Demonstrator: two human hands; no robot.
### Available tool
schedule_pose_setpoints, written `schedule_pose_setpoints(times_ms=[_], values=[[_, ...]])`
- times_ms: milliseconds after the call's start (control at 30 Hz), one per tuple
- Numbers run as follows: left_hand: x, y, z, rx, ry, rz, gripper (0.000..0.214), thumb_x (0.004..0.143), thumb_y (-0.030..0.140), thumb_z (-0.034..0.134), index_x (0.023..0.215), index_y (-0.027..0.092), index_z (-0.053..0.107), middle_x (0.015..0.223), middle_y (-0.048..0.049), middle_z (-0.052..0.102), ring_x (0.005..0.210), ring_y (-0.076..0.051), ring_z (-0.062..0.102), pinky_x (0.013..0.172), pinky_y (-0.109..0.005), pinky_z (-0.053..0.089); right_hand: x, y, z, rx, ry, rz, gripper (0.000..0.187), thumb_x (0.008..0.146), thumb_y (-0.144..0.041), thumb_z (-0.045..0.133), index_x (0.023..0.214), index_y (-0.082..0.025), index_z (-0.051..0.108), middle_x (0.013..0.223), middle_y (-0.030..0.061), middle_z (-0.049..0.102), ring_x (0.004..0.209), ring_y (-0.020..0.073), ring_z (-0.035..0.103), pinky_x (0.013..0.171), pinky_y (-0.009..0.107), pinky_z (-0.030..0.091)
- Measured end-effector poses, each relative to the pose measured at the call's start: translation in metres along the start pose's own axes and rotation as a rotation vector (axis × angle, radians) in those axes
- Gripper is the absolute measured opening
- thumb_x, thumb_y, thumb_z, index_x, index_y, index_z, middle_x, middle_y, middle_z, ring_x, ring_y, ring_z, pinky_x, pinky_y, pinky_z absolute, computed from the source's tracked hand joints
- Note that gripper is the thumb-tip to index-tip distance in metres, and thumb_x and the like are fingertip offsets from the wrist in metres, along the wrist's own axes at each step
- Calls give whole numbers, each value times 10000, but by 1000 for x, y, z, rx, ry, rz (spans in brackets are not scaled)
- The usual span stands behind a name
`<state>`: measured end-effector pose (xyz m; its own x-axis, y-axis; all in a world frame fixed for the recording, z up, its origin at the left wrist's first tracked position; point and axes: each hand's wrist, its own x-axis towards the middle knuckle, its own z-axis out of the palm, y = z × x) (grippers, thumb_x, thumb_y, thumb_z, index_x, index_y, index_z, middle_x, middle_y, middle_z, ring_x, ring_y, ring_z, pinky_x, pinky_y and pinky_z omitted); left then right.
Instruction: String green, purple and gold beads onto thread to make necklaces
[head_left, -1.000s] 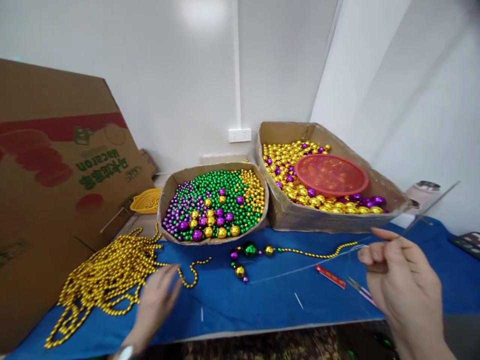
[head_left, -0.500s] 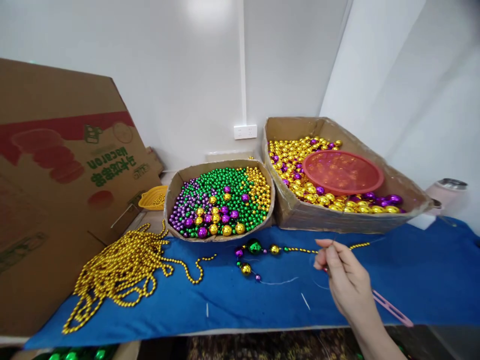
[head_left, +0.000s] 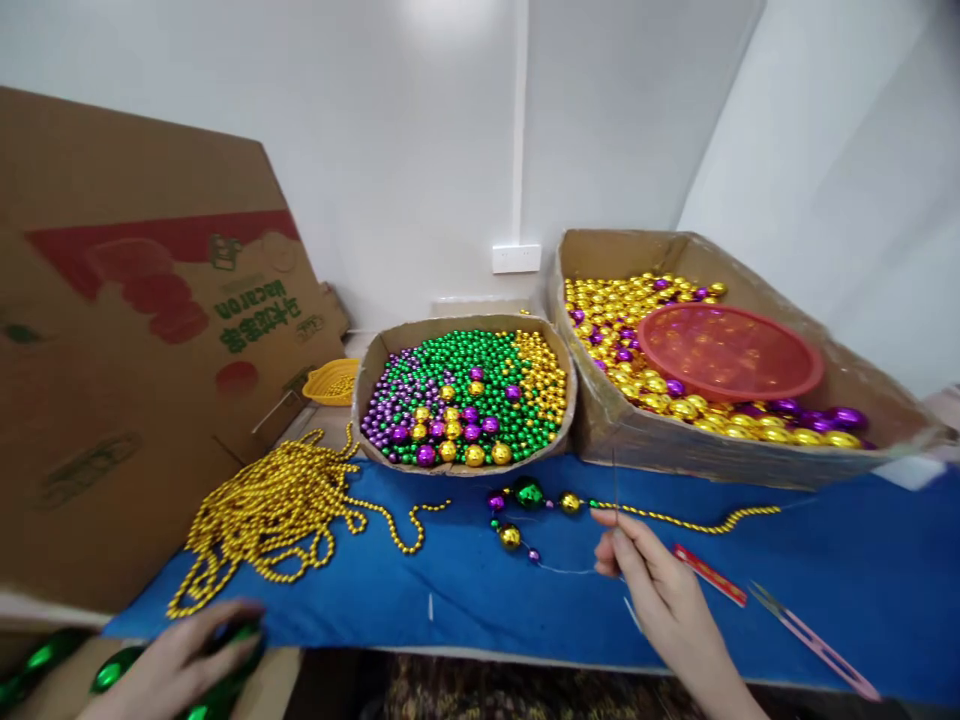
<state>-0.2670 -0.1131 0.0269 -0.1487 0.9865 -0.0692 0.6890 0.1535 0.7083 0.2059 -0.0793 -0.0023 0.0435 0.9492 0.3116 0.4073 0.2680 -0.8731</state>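
My right hand (head_left: 656,590) rests on the blue cloth (head_left: 480,600) with thumb and forefinger pinched on a thin needle (head_left: 615,485) that stands upright. A fine thread runs from it to a part-strung strand (head_left: 529,495) of green, gold and purple beads. That strand continues right as a small gold bead chain (head_left: 690,522). My left hand (head_left: 180,665) is low at the bottom left, below the table edge. Its fingers curl over large green beads (head_left: 112,672) there.
A round cardboard tray (head_left: 364,385) holds mixed small beads. The box (head_left: 660,445) to its right holds big gold and purple beads and a red basin (head_left: 731,350). Gold strands (head_left: 270,510), a red stick (head_left: 709,575), pink snips (head_left: 814,640) lie on the cloth.
My right hand came in from the right edge to the strand's end, holding the needle upright. My left hand left the gold strands, dropped from view, then reappeared on the green beads.
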Motion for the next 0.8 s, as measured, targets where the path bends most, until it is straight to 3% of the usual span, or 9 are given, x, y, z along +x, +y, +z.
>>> schedule_pose_setpoints(times_ms=[67, 133, 200, 333, 400, 500, 800], values=[[0, 31, 5, -213, 15, -12, 397, 630, 448, 721, 984, 269, 713, 1055, -42, 684, 1009, -295, 586, 824, -313, 505, -4, -2, 13, -54, -61, -90, 294, 940, -344, 393, 1121, -220, 590, 687, -4, 639, 575, 114, 630, 562, 181, 531], [15, 65, 26, -620, 38, 60, 426, 748, 431, 633, 1119, 222, 643, 1085, -75, 646, 930, -250, 602, 721, -289, 531, -9, -4, 24, -120, -91, -215, 276, 928, -318, 426, 1118, -234, 608, 752, 11, 691, 617, 129, 665, 589, 186, 546], [34, 94, 60, -979, -95, 74, 413, 786, 402, 603, 1146, 198, 606, 1062, -88, 626, 824, -217, 615, 605, -284, 546, -13, -5, 33, -178, -103, -339, 254, 912, -287, 462, 1104, -241, 621, 912, 34, 723, 760, 160, 699, 688, 211, 563], [58, 124, 129, -1369, -327, -2, 272, 833, 308, 578, 1082, 202, 597, 1017, -66, 630, 823, -186, 637, 625, -275, 556, -21, -6, 36, -248, -129, -469, 243, 905, -216, 465, 1088, -229, 625, 971, 41, 725, 852, 174, 700, 760, 227, 564], [60, 130, 151, -1450, -419, -47, 266, 843, 297, 568, 1092, 206, 587, 1039, -67, 630, 839, -193, 647, 649, -281, 554, -24, -6, 34, -272, -135, -476, 243, 910, -205, 451, 1078, -216, 626, 950, 49, 729, 830, 174, 705, 737, 223, 569], [58, 135, 167, -1511, -510, -87, 306, 861, 327, 540, 1139, 204, 572, 1066, -79, 625, 885, -218, 645, 657, -278, 543, -26, -3, 31, -306, -128, -463, 245, 916, -207, 437, 1074, -204, 624, 942, 61, 729, 821, 175, 705, 705, 221, 574], [54, 130, 174, -1477, -532, -48, 406, 821, 284, 598, 1210, 176, 563, 1053, -99, 629, 855, -211, 628, 589, -249, 517, -24, 17, 29, -390, -81, -484, 253, 923, -210, 416, 1055, -200, 631, 923, 50, 731, 796, 171, 706, 681, 243, 579]])
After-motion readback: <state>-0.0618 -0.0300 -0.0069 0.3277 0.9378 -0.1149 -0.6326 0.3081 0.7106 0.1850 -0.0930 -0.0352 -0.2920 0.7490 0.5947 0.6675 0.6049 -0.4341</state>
